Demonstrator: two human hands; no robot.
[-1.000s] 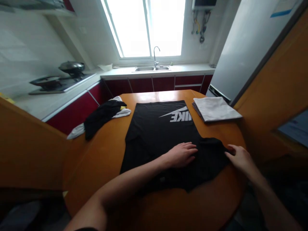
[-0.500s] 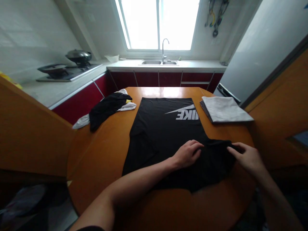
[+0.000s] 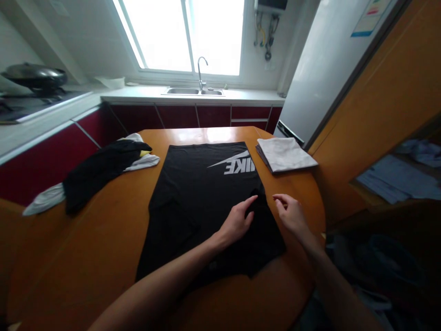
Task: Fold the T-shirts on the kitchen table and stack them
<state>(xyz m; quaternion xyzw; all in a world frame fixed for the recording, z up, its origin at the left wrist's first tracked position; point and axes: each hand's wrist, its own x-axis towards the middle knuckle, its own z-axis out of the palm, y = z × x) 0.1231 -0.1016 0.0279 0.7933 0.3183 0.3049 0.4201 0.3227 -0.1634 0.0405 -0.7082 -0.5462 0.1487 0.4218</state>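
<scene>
One black shirt [image 3: 193,193]: lay spread on the bench [image 3: 86,257]. Left hand [image 3: 237,220]: was over the shirt, thumb and fingers parted. Right hand [image 3: 291,215]: was apart, just beside its edge, loosely curled, apparently empty. Smoothing seemed best done lightly, outward, without dragging.

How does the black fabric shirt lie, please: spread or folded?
Partly folded: the shirt lies flat on the orange wooden table, its white lettering cut off at one edge.
</scene>
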